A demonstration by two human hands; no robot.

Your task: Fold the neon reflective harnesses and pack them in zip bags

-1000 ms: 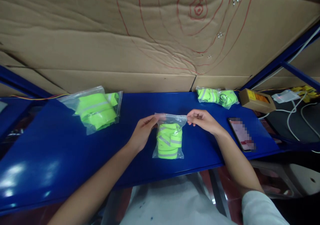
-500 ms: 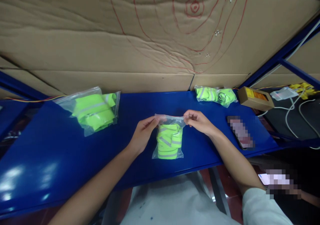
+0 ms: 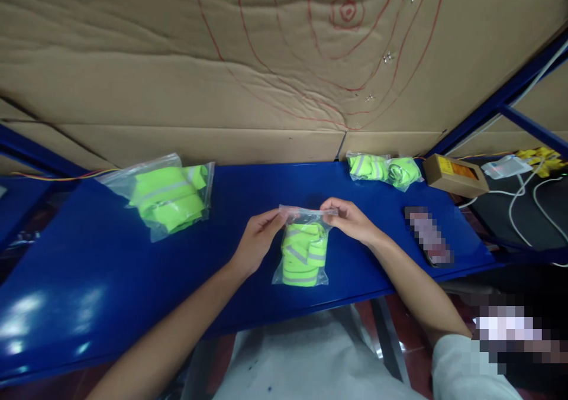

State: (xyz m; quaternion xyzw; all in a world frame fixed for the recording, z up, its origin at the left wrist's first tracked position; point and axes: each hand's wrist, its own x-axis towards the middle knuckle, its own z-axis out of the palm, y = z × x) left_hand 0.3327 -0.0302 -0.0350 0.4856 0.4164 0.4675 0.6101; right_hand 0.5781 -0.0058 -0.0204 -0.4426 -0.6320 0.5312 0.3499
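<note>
A clear zip-lock bag (image 3: 278, 274) lies on the blue table in front of me, its top edge toward the back. Inside it is a folded neon-yellow cloth with grey reflective strips (image 3: 305, 264), which looks like a safety vest. My left hand (image 3: 261, 234) pinches the left end of the bag's top edge between thumb and fingers. At the right end of that edge, my right hand (image 3: 348, 219) pinches the plastic with its fingers curled. The zip strip runs nearly straight between both hands; whether it is sealed I cannot tell.
Another bagged neon cloth (image 3: 168, 196) lies at the back left of the table (image 3: 239, 187). Smaller bagged bundles (image 3: 384, 169) and a cardboard box (image 3: 455, 175) stand at the back right. A phone (image 3: 428, 234) lies to my right. Cardboard (image 3: 177, 92) walls the back.
My right hand has moved slightly inward along the bag's top edge, and a bit of the edge now shows beyond its fingers. My left hand keeps its pinch.
</note>
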